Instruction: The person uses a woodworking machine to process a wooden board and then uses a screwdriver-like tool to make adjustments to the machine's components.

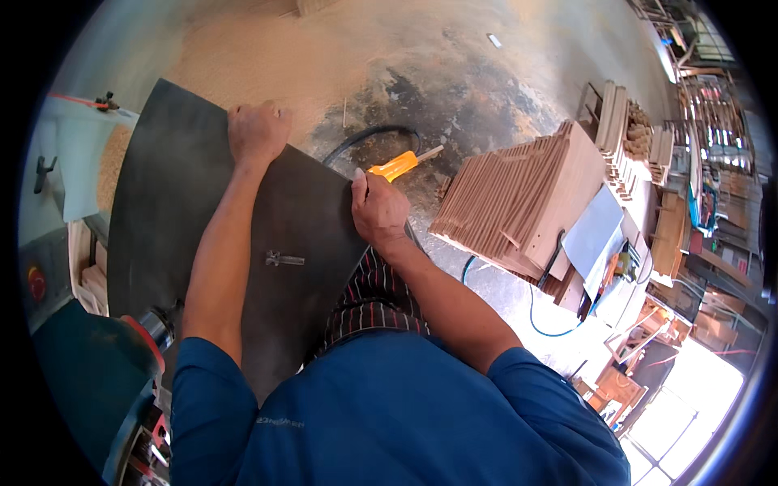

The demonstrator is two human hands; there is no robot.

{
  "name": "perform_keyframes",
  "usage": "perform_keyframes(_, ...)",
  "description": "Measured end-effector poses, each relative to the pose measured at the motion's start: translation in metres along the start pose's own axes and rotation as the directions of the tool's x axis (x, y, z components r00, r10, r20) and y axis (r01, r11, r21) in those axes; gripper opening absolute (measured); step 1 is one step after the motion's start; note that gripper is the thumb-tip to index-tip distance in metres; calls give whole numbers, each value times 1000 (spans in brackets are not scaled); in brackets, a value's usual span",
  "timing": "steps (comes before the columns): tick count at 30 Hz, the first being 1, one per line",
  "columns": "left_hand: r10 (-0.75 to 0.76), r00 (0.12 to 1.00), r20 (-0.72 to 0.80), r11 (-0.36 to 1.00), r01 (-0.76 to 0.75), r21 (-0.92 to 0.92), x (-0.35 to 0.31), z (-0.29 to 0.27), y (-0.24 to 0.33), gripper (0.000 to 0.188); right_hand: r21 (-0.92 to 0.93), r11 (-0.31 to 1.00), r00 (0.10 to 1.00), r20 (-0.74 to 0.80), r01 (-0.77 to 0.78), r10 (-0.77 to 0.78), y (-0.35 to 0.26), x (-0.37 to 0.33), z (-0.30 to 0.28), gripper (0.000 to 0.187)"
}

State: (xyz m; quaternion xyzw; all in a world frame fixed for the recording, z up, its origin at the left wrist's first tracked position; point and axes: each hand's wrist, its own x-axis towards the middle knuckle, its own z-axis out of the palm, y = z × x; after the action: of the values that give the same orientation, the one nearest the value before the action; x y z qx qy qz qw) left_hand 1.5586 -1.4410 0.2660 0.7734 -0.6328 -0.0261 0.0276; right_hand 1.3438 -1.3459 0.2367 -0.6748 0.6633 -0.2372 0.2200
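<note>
A dark grey flat tabletop [219, 194] spreads out in front of me and to my left. My left hand [258, 134] is closed over its far edge, fingers curled down and partly hidden. At the tabletop's right corner, my right hand [381, 208] is closed with the thumb raised, gripping the edge. A small metal router bit [284, 258] lies on the surface between my forearms. Just beyond my right hand is a yellow-handled tool [394, 167] with a pale tip; it appears apart from my fingers.
Stacked thin wooden boards [506, 194] stand to the right, with a grey sheet [594, 231] beside them. A black hose [369, 136] curls past the far edge. Sawdust [243, 40] covers the floor ahead. A green machine [89, 381] stands at lower left. A blue hose [543, 330] trails at right.
</note>
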Motion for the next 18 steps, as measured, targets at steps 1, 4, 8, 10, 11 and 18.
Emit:
perform_keyframes(1,2,1000,-6,1000,-2,-4,0,0,0,38,18,999,999,-27,27,-26,2,1,0,37)
perform_keyframes(4,1,1000,2,1000,-1,-14,0,1,-2,39,-2,1000,1000,-25,5,-5,0,0,-1,32)
perform_keyframes(8,7,1000,19,1000,-7,-1,-1,0,-3,43,6,1000,1000,12,-25,24,-3,-1,-3,34)
perform_keyframes(10,5,999,35,1000,-5,16,0,0,-3,43,-22,999,999,22,-47,48,-4,0,-4,34)
perform_keyframes(11,6,999,51,1000,-7,19,0,0,-3,43,-13,999,999,20,-42,42,-3,0,-4,34)
perform_keyframes(18,-5,1000,2,1000,5,18,0,-3,1,43,-25,999,999,9,-45,45,-6,-1,-7,30)
